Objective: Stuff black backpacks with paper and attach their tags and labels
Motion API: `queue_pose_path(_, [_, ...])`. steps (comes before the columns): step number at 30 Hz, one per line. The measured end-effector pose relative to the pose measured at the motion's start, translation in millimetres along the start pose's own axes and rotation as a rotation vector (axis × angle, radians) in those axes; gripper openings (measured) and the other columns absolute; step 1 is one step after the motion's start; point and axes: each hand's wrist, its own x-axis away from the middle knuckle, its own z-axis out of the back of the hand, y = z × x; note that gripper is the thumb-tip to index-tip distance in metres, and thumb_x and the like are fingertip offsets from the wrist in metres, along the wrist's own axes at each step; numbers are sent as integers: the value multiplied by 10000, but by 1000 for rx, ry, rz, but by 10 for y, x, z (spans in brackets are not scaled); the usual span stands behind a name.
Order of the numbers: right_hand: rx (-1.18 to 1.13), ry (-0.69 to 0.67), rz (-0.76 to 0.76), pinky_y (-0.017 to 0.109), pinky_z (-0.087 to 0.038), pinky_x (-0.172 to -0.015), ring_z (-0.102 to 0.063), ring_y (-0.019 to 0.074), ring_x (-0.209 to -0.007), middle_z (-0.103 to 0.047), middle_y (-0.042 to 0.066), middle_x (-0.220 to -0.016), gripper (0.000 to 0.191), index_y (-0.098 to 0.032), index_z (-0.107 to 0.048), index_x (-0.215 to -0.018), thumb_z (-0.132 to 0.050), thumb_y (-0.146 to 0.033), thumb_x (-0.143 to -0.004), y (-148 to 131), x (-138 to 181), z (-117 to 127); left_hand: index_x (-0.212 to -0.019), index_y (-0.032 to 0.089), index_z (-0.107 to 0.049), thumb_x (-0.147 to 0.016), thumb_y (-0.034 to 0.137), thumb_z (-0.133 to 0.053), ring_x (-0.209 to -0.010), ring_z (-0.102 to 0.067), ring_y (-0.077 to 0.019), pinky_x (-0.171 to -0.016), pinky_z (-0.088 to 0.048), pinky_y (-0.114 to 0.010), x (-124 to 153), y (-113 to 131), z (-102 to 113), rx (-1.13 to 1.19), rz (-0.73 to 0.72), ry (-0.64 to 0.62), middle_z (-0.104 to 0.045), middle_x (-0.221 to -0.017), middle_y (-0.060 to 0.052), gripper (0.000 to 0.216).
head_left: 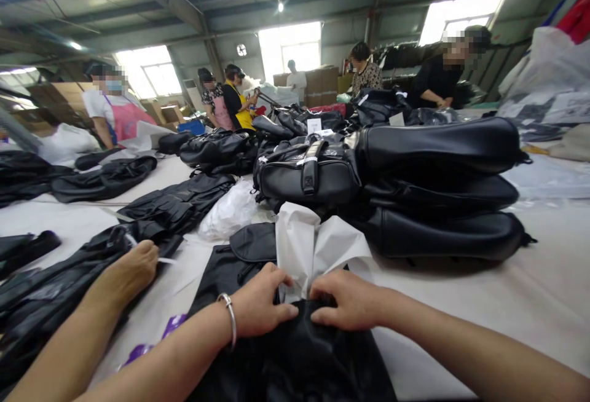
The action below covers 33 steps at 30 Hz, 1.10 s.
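A black bag lies on the table right in front of me. White stuffing paper sticks up out of its far end. My left hand, with a silver bangle on the wrist, grips the bag's edge beside the paper with curled fingers. My right hand clutches the same edge just to the right, fingers bent down onto the black fabric. The two hands nearly touch.
Another person's hand rests on black bags at my left. A stack of black bags stands behind the paper, with a crumpled white plastic bag beside it. More bags cover the white table. Several people work at the far side.
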Motion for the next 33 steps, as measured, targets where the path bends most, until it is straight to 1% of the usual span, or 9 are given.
queue_pose_path(3, [52,224,-11,268,-439,-679,-581,184,-755,-645,26,-842,256,-184,-656,-950,-730,-349,-770,-53,109,25,-1108,214,-629,-643,367,-781,-997,-558,-230,-933,-451,-347,-116,-83,127,-39,-56,-30,-523,-1125,-60,513])
queue_pose_path(8, [56,103,140,410,-385,-1027,-496,308,-1183,-517,142,-1318,848,-181,-449,-1397,-796,-525,-704,49,77,-53,-1169,218,-626,-551,516,-842,-1002,-581,-272,-912,-469,-359,-288,-138,115,-101,-172,-235,-586,-1110,-70,720])
queue_pose_path(13, [138,-32,142,371,-465,-861,-597,296,-972,-646,123,-1082,616,-167,-623,-1202,-734,-561,-742,79,-61,-141,-989,213,-713,-620,548,-789,-874,-606,-260,-771,-476,-315,-304,-117,-50,-191,-246,-312,-653,-921,-58,504])
queue_pose_path(16, [109,-130,104,274,-444,-648,-593,211,-724,-647,52,-803,412,-161,-693,-964,-682,-535,-791,45,-79,-130,-883,231,-716,-697,456,-738,-707,-589,-188,-634,-435,-252,-225,-74,-58,-76,-214,-416,-646,-744,6,292])
queue_pose_path(19, [-144,-304,37,208,-334,-496,-455,109,-520,-507,-34,-580,355,-149,-657,-746,-658,-497,-816,66,-80,-103,-872,233,-683,-696,384,-730,-650,-550,-139,-591,-405,-214,-148,-31,-22,111,-145,-520,-616,-703,49,237])
queue_pose_path(22, [-605,-438,-71,192,-346,-489,-426,79,-492,-508,-44,-585,395,-129,-626,-713,-718,-511,-754,143,-103,-113,-818,194,-605,-670,466,-751,-591,-466,-105,-535,-356,-194,-134,-16,12,410,-82,-581,-542,-653,56,342])
queue_pose_path(27, [-1176,-373,-194,236,-446,-576,-517,92,-495,-636,18,-670,433,-87,-672,-760,-840,-452,-599,287,-191,-221,-745,165,-494,-647,605,-752,-560,-329,-72,-516,-260,-194,-231,-61,3,807,-62,-523,-434,-625,63,519])
queue_pose_path(31, [-1211,-329,-297,255,-459,-624,-564,118,-562,-648,29,-689,465,-92,-660,-740,-865,-466,-556,352,-251,-269,-739,154,-512,-759,570,-657,-590,-336,-89,-532,-268,-211,-290,-132,-79,621,-60,-321,-416,-625,56,441])
queue_pose_path(33, [-1081,-274,-308,238,-427,-590,-521,106,-543,-599,-10,-628,454,-114,-635,-708,-831,-511,-609,326,-265,-232,-750,154,-535,-798,506,-615,-604,-364,-101,-547,-292,-219,-279,-152,-115,475,-45,-200,-422,-621,52,364])
